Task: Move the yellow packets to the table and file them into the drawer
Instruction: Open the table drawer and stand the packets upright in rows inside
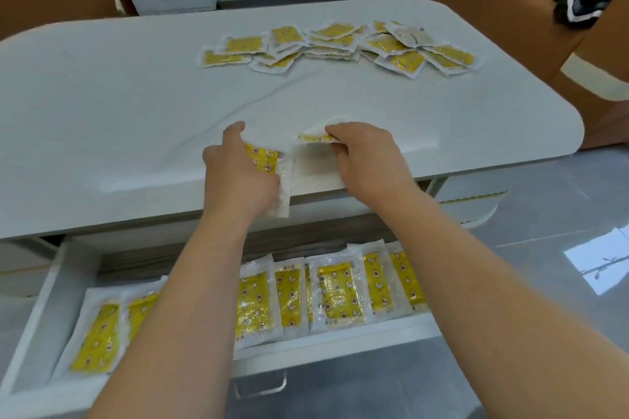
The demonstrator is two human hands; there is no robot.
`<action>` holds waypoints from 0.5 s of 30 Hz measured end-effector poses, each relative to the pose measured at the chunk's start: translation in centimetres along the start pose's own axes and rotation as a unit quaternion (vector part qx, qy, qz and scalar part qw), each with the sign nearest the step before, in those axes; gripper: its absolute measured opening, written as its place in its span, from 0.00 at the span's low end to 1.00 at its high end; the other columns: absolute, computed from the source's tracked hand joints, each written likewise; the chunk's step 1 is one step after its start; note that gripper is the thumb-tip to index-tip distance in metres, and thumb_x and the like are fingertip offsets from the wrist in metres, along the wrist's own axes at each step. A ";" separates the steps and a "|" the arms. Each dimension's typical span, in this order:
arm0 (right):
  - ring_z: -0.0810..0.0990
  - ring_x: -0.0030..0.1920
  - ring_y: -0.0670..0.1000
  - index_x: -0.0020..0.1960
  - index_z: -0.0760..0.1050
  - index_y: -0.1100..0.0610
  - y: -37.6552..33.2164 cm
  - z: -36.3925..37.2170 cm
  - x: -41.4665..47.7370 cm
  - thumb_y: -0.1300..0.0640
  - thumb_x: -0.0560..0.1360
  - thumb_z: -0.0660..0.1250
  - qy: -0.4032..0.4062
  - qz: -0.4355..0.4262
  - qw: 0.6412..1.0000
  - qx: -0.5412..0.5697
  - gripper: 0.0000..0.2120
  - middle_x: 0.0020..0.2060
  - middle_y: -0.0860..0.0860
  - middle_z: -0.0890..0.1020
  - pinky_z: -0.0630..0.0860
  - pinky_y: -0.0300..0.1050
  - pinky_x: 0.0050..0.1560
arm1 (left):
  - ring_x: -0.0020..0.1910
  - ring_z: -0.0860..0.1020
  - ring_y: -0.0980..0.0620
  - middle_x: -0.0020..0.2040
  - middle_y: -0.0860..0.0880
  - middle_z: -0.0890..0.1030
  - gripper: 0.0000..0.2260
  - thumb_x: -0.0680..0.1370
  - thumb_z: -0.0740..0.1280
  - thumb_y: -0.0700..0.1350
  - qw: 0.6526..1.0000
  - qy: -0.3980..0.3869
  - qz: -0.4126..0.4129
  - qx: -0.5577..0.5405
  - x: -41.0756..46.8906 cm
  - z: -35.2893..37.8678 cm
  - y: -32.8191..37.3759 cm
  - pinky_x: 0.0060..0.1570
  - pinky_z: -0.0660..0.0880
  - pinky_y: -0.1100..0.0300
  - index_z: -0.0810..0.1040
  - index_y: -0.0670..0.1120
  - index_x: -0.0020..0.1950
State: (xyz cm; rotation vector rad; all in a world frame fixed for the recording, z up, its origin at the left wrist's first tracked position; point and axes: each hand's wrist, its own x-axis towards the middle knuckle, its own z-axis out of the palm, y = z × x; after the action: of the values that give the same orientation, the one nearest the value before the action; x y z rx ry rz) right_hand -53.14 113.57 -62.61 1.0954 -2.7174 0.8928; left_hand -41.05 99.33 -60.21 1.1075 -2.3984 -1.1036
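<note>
Left hand (238,170) pinches one yellow packet (263,160); right hand (367,156) pinches another (315,138), both at the worktop (136,105) front edge above the open drawer (41,316). Risk: slick wrappers slipping from either grip, disturbing filed rows.

No text can be read; the yellow packets (337,292) show only small cartoon figures, print blurred.

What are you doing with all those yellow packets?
A person is sorting them. The left hand holds one packet and the right hand holds another at the near edge of the table. A loose pile waits farther back, and a row already stands in the open drawer below.
</note>
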 end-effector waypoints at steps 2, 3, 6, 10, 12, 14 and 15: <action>0.80 0.58 0.57 0.65 0.81 0.54 -0.7 -0.3 -2.3 0.56 0.83 0.63 0.079 -0.005 0.997 0.020 0.14 0.56 0.53 0.85 0.78 0.53 0.57 | 0.53 0.72 0.53 0.62 0.52 0.70 0.38 0.74 0.73 0.37 0.999 -0.011 0.016 -0.029 -1.7 -1.2 -0.6 0.48 0.70 0.61 0.60 0.61 0.78; 0.81 0.54 0.56 0.63 0.82 0.54 -1.1 -0.5 -3.5 0.55 0.82 0.64 0.115 -0.005 0.993 0.023 0.12 0.52 0.53 0.86 0.79 0.53 0.52 | 0.51 0.75 0.55 0.59 0.55 0.71 0.36 0.75 0.73 0.38 0.998 -0.017 0.014 -0.052 -2.7 -1.8 -1.0 0.46 0.73 0.61 0.62 0.63 0.76; 0.77 0.40 0.54 0.49 0.81 0.53 -2.0 -0.7 -6.9 0.51 0.83 0.64 0.152 0.013 0.988 0.024 0.10 0.37 0.47 0.81 0.74 0.50 0.38 | 0.44 0.83 0.58 0.54 0.59 0.79 0.21 0.79 0.71 0.45 0.993 -0.054 -0.010 -0.105 -5.2 -3.4 -2.6 0.41 0.81 0.59 0.73 0.64 0.66; 0.65 0.29 0.49 0.38 0.65 0.48 -3.6 -1.2 -8.0 0.48 0.84 0.63 0.159 0.015 0.987 0.016 0.16 0.26 0.44 0.65 0.60 0.45 0.30 | 0.40 0.85 0.59 0.47 0.57 0.85 0.10 0.80 0.71 0.45 0.987 -0.103 -0.045 -0.118 -6.2 -4.7 -5.0 0.42 0.81 0.57 0.80 0.60 0.56; 0.68 0.29 0.49 0.39 0.70 0.47 -4.4 -1.3 -8.1 0.47 0.83 0.63 0.153 0.004 0.987 0.050 0.15 0.26 0.45 0.68 0.64 0.45 0.29 | 0.40 0.85 0.57 0.45 0.55 0.87 0.10 0.79 0.72 0.43 0.982 -0.127 -0.070 -0.124 -5.7 -5.4 -5.8 0.42 0.81 0.57 0.82 0.58 0.54; 0.76 0.27 0.49 0.44 0.77 0.43 -5.4 -0.9 -8.4 0.47 0.83 0.65 0.112 0.024 0.980 0.160 0.09 0.28 0.46 0.75 0.73 0.43 0.28 | 0.42 0.86 0.53 0.44 0.54 0.87 0.10 0.77 0.73 0.42 0.978 -0.145 -0.094 -0.119 -4.8 -6.4 -6.4 0.42 0.81 0.56 0.83 0.57 0.53; 0.79 0.27 0.49 0.47 0.80 0.40 -5.9 -0.6 -8.5 0.48 0.82 0.67 0.078 0.052 0.969 0.228 0.06 0.31 0.46 0.79 0.76 0.41 0.29 | 0.42 0.86 0.52 0.43 0.53 0.87 0.09 0.77 0.74 0.42 0.977 -0.156 -0.099 -0.107 -4.4 -6.8 -6.7 0.42 0.81 0.55 0.84 0.56 0.52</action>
State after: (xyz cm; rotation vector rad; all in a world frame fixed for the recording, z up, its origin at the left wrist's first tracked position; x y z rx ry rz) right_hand -43.06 115.68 -61.60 0.8942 -2.5210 1.6057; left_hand -31.01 96.25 -60.27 1.1921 -2.3517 -1.6721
